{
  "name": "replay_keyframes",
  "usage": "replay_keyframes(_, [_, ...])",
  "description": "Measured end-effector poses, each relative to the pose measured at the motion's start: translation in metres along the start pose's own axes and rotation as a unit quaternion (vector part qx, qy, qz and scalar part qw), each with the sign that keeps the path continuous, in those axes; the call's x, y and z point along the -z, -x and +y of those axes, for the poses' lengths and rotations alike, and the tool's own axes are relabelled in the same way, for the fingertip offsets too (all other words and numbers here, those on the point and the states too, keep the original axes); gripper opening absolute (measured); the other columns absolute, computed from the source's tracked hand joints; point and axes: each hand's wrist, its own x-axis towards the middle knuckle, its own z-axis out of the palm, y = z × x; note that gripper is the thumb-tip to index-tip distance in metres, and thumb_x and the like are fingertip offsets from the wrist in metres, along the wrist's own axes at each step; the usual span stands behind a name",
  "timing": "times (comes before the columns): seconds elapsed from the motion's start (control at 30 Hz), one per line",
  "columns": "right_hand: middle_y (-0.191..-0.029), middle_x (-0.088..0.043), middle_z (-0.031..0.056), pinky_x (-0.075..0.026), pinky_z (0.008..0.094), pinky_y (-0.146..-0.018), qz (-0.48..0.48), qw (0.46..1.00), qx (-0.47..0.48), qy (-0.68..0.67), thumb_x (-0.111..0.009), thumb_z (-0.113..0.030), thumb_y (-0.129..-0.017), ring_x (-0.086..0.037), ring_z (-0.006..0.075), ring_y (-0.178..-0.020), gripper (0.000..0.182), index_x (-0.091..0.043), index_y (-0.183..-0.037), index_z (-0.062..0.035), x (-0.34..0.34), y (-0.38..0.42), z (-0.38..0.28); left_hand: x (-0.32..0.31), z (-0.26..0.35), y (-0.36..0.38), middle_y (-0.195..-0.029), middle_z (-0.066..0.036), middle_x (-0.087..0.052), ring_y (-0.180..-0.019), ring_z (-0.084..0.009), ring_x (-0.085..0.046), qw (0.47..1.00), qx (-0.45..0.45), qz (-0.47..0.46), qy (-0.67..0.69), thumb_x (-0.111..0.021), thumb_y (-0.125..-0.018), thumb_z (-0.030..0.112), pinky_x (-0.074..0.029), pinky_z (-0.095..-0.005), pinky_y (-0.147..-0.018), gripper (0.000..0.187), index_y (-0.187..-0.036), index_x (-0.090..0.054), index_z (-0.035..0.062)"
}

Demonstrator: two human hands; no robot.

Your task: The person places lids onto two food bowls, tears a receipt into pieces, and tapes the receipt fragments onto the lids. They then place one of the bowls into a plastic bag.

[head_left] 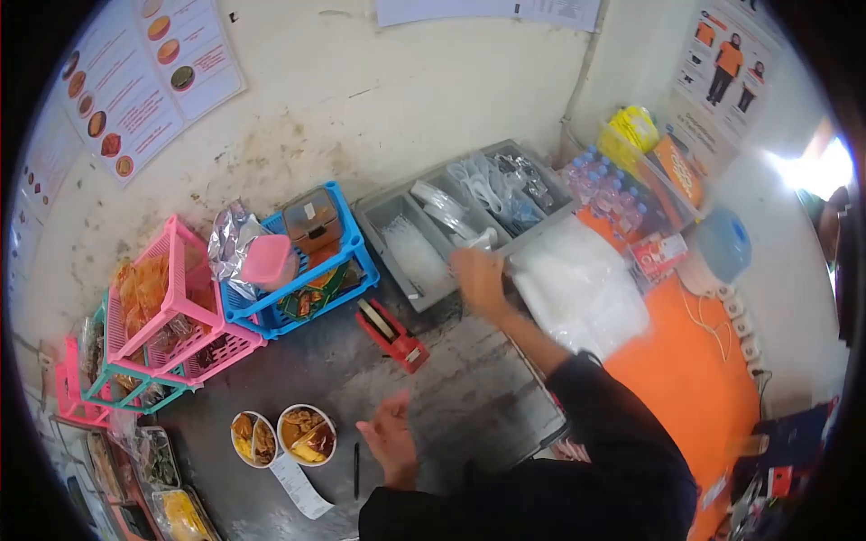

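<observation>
My right hand (481,279) is at the front edge of a grey divided tray (439,296), beside white plastic cutlery (485,240). Its fingers look curled, but what they grip, if anything, I cannot make out. Over the dark table my left hand (390,439) is open, palm partly turned up, with nothing in it. To its left lies a black pen (356,471). Two round tubs of food, one on the left (253,439) and one on the right (307,435), stand side by side. A paper receipt (300,489) lies against them. A red tape dispenser (393,337) sits between my hands and the baskets.
A blue basket (302,311) and pink baskets (161,338) with packets stand at the left. Clear plastic bags (582,288) lie on an orange surface (690,379) at the right. Small water bottles (606,191) stand behind. Packed food trays (180,514) line the lower left.
</observation>
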Motion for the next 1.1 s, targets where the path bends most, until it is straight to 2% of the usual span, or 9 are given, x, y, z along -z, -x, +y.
replay_keyframes(0.07, [-0.09,-0.06,0.0165,-0.041,0.0411,-0.072,0.064,0.977,-0.127,-0.159,-0.047,-0.021,-0.085,-0.055,0.0336,-0.083,0.023,-0.057,-0.096,-0.0039,-0.023,-0.071,0.053,0.011,-0.006,0.0,-0.127,-0.012,-0.043,-0.117,-0.0253,-0.042,0.985,-0.107,-0.129,0.028,-0.039,-0.092,0.032,-0.029,-0.0394,-0.099,0.04,-0.122,-0.04,0.005])
replay_keyframes(0.13, [-0.085,-0.06,0.019,-0.041,0.0409,-0.069,0.168,0.951,-0.121,-0.23,-0.048,-0.026,-0.086,-0.056,0.0344,-0.077,0.026,-0.058,-0.095,-0.0036,-0.057,-0.108,0.084,-0.049,0.01,-0.012,-0.119,-0.013,-0.049,-0.109,-0.023,-0.048,0.904,-0.049,0.309,-0.293,-0.049,-0.087,0.009,-0.034,-0.0359,-0.095,0.033,-0.119,-0.042,0.0037])
replay_keyframes(0.33, [-0.075,-0.06,0.0195,-0.044,0.0411,-0.066,-0.221,0.946,-0.136,-0.196,-0.065,-0.045,-0.071,-0.058,0.0341,-0.072,0.046,-0.062,-0.082,-0.0006,-0.076,-0.159,0.094,-0.024,0.003,0.017,-0.108,-0.011,-0.053,-0.099,-0.0203,-0.052,0.86,-0.029,0.383,-0.336,-0.049,-0.084,-0.001,-0.038,-0.0322,-0.091,0.028,-0.111,-0.046,0.0043])
replay_keyframes(0.67, [-0.07,-0.062,0.0125,-0.045,0.0331,-0.06,0.141,0.925,-0.154,-0.319,-0.07,-0.024,-0.071,-0.06,0.0212,-0.067,0.028,-0.059,-0.083,-0.0013,0.016,-0.193,0.089,-0.022,0.022,0.035,-0.092,-0.005,-0.055,-0.084,-0.0145,-0.053,0.86,-0.008,0.372,-0.348,-0.049,-0.089,0.009,-0.042,-0.0271,-0.081,0.018,-0.106,-0.048,0.0043])
replay_keyframes(0.73, [-0.072,-0.062,0.009,-0.046,0.0301,-0.062,0.17,0.923,-0.07,-0.339,-0.071,-0.018,-0.071,-0.059,0.0159,-0.067,0.028,-0.057,-0.089,-0.0015,0.066,-0.165,0.057,-0.028,0.02,0.024,-0.09,-0.005,-0.056,-0.086,-0.0152,-0.054,0.873,-0.013,0.303,-0.383,-0.049,-0.088,0.009,-0.041,-0.0274,-0.082,0.018,-0.106,-0.048,0.0037])
replay_keyframes(0.8, [-0.075,-0.062,0.0075,-0.046,0.0291,-0.065,-0.001,0.941,-0.049,-0.336,-0.07,-0.022,-0.071,-0.059,0.0159,-0.068,0.03,-0.056,-0.09,-0.0026,0.112,-0.107,0.02,-0.053,0.02,0.005,-0.101,-0.011,-0.056,-0.098,-0.0191,-0.052,0.883,0.027,0.238,-0.404,-0.047,-0.086,0.003,-0.041,-0.0311,-0.086,0.023,-0.109,-0.048,0.0])
replay_keyframes(0.9, [-0.076,-0.059,0.011,-0.045,0.0333,-0.064,-0.281,0.82,-0.172,-0.468,-0.068,-0.032,-0.071,-0.058,0.0222,-0.067,0.032,-0.055,-0.083,-0.0048,0.134,0.02,-0.05,-0.094,0.018,-0.001,-0.116,-0.016,-0.05,-0.114,-0.0233,-0.043,0.887,0.042,0.196,-0.417,-0.049,-0.086,0.012,-0.035,-0.0372,-0.094,0.034,-0.116,-0.046,-0.0012])
replay_keyframes(1.03, [-0.086,-0.061,0.0142,-0.047,0.0354,-0.068,-0.313,0.84,-0.27,-0.35,-0.064,-0.036,-0.074,-0.06,0.0295,-0.076,0.035,-0.056,-0.092,-0.0066,0.119,0.179,-0.124,-0.049,-0.058,0.063,-0.126,-0.019,-0.041,-0.12,-0.0309,-0.036,0.848,0.034,0.044,-0.528,-0.041,-0.088,0.029,-0.022,-0.042,-0.102,0.046,-0.121,-0.043,-0.0025])
replay_keyframes(1.1, [-0.084,-0.062,0.0111,-0.047,0.0337,-0.068,-0.254,0.784,-0.364,-0.434,-0.064,-0.031,-0.077,-0.061,0.0232,-0.075,0.033,-0.056,-0.095,-0.0045,0.111,0.213,-0.143,-0.002,-0.103,0.106,-0.12,-0.02,-0.044,-0.117,-0.0309,-0.038,0.919,0.125,0.135,-0.348,-0.044,-0.085,0.023,-0.025,-0.0406,-0.1,0.044,-0.122,-0.041,-0.002])
